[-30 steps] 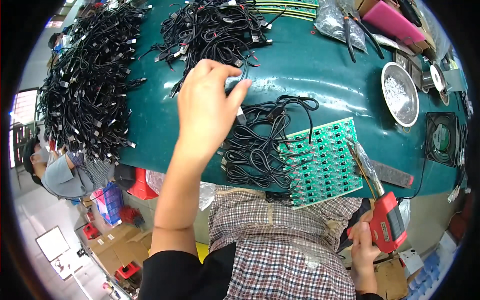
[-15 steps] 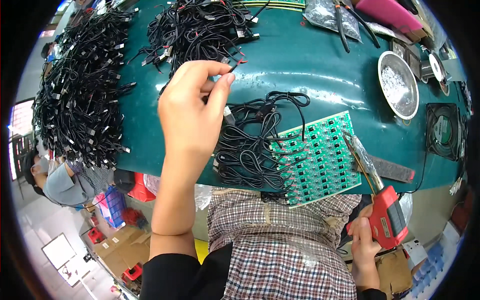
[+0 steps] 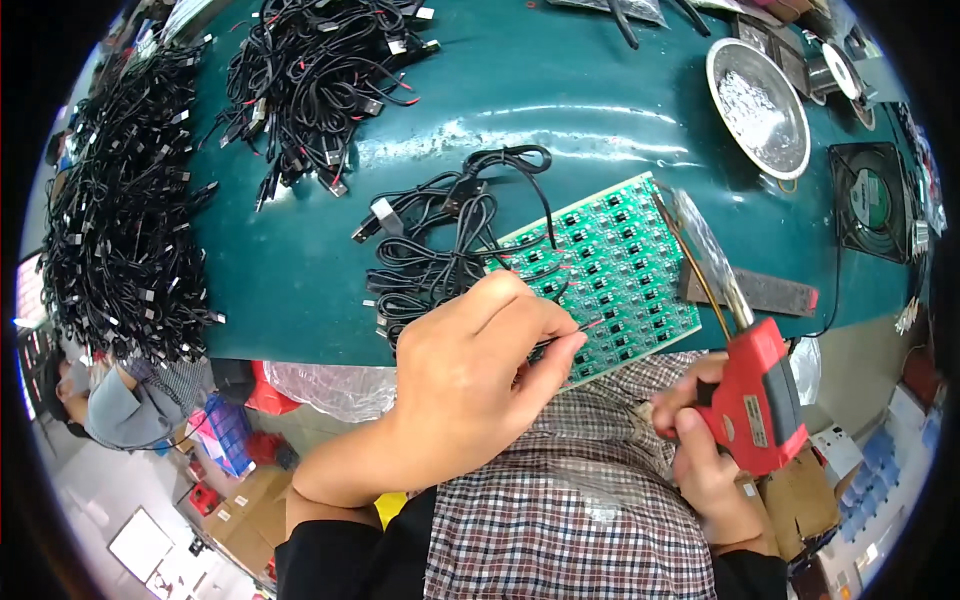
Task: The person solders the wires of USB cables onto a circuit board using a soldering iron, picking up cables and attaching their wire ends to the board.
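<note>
Cable end (image 3: pixel 592 326) pinched between thumb and forefinger, the left hand (image 3: pixel 480 365) bends over the lower left part of a green circuit-board panel (image 3: pixel 630 250), as I see it through the head camera. A red tip points out past the fingertips toward the panel's rows of small components; from my seat I cannot tell whether it touches the surface. The right hand (image 3: pixel 705 460) wraps the grip of a red pistol-shaped soldering gun (image 3: pixel 757 400), its long foil-covered barrel slanting up and away, the tip near the panel's upper right corner.

The panel lies on a teal table (image 3: pixel 290 290), its near corner reaching past the front edge above a checked apron (image 3: pixel 570 520). Looped black cables (image 3: pixel 450 225) lie just to its left, some running onto the board. I count two further heaps: a loose pile (image 3: pixel 325 85) at the far side and a larger mound (image 3: pixel 120 210) along the left.

Beneath the gun's barrel rests a dark bar (image 3: pixel 760 291) with a red end. Beyond it stand a metal bowl (image 3: pixel 783 122) holding pale bits, a spool (image 3: pixel 845 72) and a black square fan (image 3: pixel 868 200). At far left sits a person in grey (image 3: pixel 130 408).
</note>
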The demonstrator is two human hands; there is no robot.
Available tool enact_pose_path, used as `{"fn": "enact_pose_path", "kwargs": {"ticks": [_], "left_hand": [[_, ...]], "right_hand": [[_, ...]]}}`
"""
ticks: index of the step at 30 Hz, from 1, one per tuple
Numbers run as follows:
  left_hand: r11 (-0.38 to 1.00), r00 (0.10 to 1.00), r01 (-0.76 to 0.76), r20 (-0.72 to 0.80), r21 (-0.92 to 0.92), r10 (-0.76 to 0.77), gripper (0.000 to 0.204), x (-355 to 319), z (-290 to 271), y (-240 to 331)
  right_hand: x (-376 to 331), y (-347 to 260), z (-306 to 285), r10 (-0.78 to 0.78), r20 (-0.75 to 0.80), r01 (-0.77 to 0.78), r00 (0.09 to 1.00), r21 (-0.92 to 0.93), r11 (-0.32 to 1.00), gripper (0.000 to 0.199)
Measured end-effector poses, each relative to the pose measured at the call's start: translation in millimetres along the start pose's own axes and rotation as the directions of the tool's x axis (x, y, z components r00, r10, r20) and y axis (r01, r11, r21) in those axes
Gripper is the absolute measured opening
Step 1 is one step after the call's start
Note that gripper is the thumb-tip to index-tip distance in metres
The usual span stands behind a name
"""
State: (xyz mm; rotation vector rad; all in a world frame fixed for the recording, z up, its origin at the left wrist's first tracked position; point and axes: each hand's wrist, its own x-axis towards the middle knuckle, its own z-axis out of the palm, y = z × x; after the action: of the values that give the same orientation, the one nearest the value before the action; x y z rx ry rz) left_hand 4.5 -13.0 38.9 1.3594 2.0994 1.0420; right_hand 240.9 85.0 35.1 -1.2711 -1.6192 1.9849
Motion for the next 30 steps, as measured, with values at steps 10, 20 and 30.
{"fn": "enact_pose_path", "kwargs": {"ticks": [10,20,30], "left_hand": [[0.996,0.996,-0.057,-0.069,0.066,0.061,0.015,-4.4,25.2,-11.8],[0.995,0.993,-0.060,-0.095,0.083,0.067,0.014,-3.6,28.9,-12.6],[0.991,0.990,-0.045,-0.129,0.128,0.061,0.016,-4.7,36.4,-20.9]], "right_hand": [[32.2,-1.4,17.7,-0.122,0.334,0.090,0.935,0.109,0.990,0.058],[35.1,3.0,15.9,-0.170,0.431,0.154,0.886,0.073,0.985,0.079],[31.5,0.2,15.5,-0.106,0.428,0.133,0.897,-0.033,0.991,0.066]]}}
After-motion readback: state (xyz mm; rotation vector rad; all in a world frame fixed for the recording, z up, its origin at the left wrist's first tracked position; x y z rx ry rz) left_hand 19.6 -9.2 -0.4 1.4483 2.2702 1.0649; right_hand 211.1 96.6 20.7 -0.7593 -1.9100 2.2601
